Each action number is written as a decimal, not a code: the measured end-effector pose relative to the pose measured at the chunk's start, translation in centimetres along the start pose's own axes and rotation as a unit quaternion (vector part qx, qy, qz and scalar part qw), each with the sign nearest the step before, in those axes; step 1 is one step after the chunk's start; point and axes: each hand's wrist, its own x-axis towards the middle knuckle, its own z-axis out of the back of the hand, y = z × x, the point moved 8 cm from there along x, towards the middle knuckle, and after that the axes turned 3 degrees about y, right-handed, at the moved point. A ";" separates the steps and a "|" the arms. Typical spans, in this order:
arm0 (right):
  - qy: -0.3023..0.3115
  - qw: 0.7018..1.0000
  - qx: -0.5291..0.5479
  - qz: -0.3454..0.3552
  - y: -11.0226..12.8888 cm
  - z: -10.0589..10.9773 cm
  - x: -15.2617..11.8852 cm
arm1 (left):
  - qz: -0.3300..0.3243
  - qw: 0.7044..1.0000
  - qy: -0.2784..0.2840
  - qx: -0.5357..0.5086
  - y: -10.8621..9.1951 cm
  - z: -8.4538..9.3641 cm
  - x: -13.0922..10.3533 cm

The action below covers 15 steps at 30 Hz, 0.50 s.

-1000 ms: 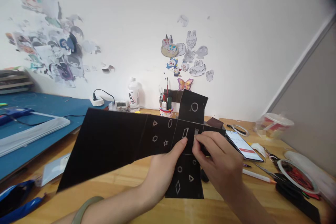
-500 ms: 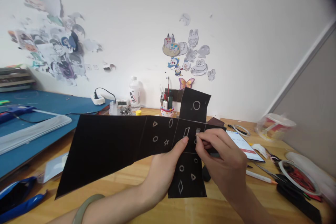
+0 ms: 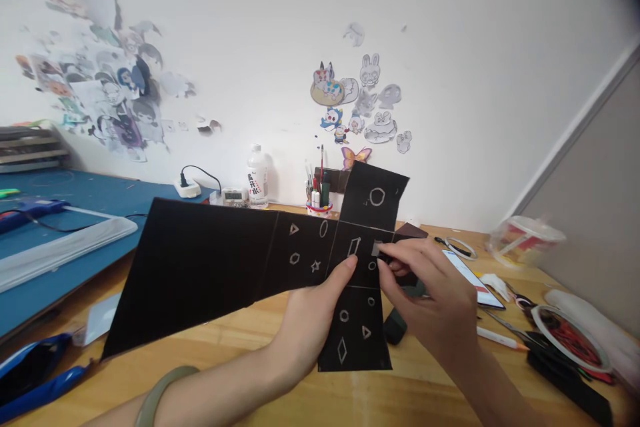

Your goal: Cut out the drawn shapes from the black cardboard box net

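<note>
My left hand (image 3: 315,313) is closed on a black card cutout (image 3: 210,260), a cross-like shape with one long flared arm, raised above the wooden desk. Its thumb presses on the front beside a narrow four-sided outline; the fingers are behind the card. Pale outlines of circles, triangles, a star and a diamond mark the panels. At a small greyish square patch (image 3: 377,249) on the central panel is my right hand (image 3: 433,290). Its index fingertip meets the patch, the thumb tip sits slightly apart below, and the other fingers curl in. No held piece shows between them.
A blue mat (image 3: 165,247) covers the left desk, with a glue gun (image 3: 35,213) on it. Behind stand a bottle (image 3: 257,177) and a pen cup (image 3: 319,203). At right lie a phone (image 3: 473,280), scissors (image 3: 555,360), a marker (image 3: 500,337) and a plastic tub (image 3: 527,240).
The card has tilted a little and its left end has risen. My right hand has shifted slightly right, its index finger and thumb parting and uncovering a small circle outline.
</note>
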 end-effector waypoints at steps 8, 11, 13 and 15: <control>0.040 0.989 -0.098 0.100 0.5 -0.6 -0.7 | -0.009 0.997 -0.022 0.069 -0.2 0.7 0.3; 0.050 0.982 -0.118 0.139 0.7 -0.7 -0.8 | -0.030 0.997 -0.023 0.067 -0.8 0.5 0.3; 0.056 0.980 -0.125 0.147 0.8 -0.7 -0.6 | -0.059 0.996 -0.007 0.061 -1.4 0.1 0.3; 0.058 0.983 -0.122 0.125 0.6 -0.3 -0.1 | -0.077 0.995 0.010 0.059 -1.8 -0.3 0.4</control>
